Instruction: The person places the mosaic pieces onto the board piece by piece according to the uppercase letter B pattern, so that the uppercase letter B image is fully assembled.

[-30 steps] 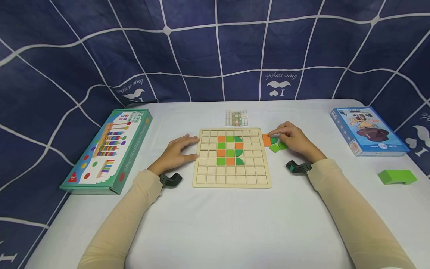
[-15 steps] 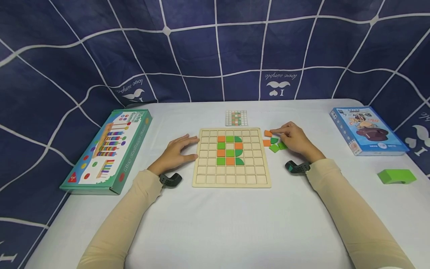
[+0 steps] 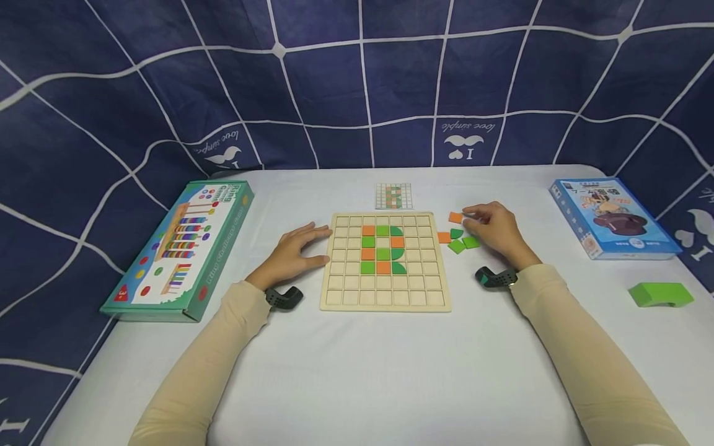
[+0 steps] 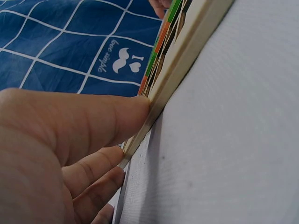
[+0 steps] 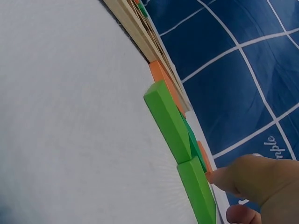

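A wooden grid board (image 3: 346, 291) lies mid-table, with orange, green and dark green tiles (image 3: 383, 253) set in its cells. My left hand (image 3: 292, 251) rests at the board's left edge, thumb and fingers spread; the left wrist view shows the thumb tip against its side. Right of the board, my right hand (image 3: 493, 229) has its fingertips at the right edge of a loose orange tile (image 3: 455, 217). Below lie another orange tile (image 3: 444, 238), a dark green rounded piece (image 3: 456, 233) and two light green tiles (image 5: 168, 126). The right wrist view hides most of that hand's fingers.
Behind the board lies a small pattern card (image 3: 393, 196). A green game box (image 3: 178, 248) stands at left, a blue box (image 3: 616, 217) at right. Nearer the right edge sits a green arch block (image 3: 661, 294). A blue curtain (image 3: 401, 80) hangs behind the white table.
The orange tile by my right fingertips has come apart from the other orange tile, moving back and to the right. My right fingers have shifted right with it. My left hand stays put.
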### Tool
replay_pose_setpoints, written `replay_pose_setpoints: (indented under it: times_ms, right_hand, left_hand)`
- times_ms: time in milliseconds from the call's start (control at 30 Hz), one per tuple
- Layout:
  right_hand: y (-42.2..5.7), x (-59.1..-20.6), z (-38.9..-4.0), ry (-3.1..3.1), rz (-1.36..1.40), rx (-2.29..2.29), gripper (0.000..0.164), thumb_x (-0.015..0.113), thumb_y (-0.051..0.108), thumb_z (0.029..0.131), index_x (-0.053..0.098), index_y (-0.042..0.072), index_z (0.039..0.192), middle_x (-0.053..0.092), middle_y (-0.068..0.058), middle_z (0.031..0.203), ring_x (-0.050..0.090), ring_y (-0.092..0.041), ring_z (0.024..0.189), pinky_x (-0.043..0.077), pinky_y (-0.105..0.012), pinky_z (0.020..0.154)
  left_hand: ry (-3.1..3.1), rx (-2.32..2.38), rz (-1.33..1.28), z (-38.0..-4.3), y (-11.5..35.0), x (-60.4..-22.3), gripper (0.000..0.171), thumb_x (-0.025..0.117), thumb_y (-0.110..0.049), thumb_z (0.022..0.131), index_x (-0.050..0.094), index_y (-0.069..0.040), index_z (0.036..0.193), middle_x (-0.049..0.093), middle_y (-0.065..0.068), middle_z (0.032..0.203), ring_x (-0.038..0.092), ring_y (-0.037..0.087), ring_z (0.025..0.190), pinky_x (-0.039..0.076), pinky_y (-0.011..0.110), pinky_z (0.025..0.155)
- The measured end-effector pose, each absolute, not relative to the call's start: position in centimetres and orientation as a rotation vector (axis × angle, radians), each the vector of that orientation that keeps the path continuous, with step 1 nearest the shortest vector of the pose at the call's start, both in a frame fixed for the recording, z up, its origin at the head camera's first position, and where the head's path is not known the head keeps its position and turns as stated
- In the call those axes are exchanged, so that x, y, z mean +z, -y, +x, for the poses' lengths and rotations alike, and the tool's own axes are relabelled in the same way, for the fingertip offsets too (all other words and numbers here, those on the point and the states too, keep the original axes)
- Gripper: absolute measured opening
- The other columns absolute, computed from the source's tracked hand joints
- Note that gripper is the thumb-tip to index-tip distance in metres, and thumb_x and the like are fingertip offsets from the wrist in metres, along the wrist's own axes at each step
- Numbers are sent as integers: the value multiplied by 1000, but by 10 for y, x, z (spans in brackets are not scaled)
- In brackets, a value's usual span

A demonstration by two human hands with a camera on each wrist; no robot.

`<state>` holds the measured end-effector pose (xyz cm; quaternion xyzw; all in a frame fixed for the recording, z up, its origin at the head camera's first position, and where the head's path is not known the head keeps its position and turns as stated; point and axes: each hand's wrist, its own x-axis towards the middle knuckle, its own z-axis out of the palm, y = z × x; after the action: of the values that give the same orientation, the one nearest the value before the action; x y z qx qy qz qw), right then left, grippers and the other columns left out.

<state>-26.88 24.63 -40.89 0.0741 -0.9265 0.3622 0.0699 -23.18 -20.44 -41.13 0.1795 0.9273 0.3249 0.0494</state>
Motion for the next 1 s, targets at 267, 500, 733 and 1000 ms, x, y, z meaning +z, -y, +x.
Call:
replay_pose_setpoints:
  times_ms: [267, 500, 733, 1000]
  right_hand:
    - [-243, -406, -272, 2797, 200, 1112, 36, 78, 11, 99, 73, -9, 128, 65, -29, 116, 55, -35, 101, 43, -37, 83]
    - [-241, -405, -273, 2805, 183, 1110, 34, 79, 14, 99, 75, -9, 124, 65, -28, 115, 54, -35, 100, 42, -37, 81]
    - [-242, -406, -271, 2783, 160, 1159, 34, 77, 15, 99, 75, -7, 125, 71, -28, 119, 54, -30, 97, 41, -34, 81]
    - [-246, -402, -270, 2767, 133, 1300, 33, 77, 16, 101, 73, -3, 127, 80, -18, 109, 62, -9, 92, 45, -22, 79]
  left_hand:
    - [-2829, 996, 529, -230, 205, -410, 66, 78, -28, 98, 57, -9, 157, 44, 11, 170, 22, 36, 165, 6, 61, 133]
    - [-2831, 997, 532, -230, 205, -410, 66, 78, -28, 98, 57, -9, 157, 45, 11, 170, 23, 36, 165, 6, 61, 133]
    - [-2829, 990, 539, -231, 205, -411, 66, 78, -28, 98, 57, -9, 157, 45, 11, 170, 23, 36, 165, 7, 60, 133]
    - [-2823, 991, 550, -233, 204, -411, 66, 78, -27, 98, 57, -9, 157, 45, 11, 170, 22, 36, 165, 6, 60, 133]
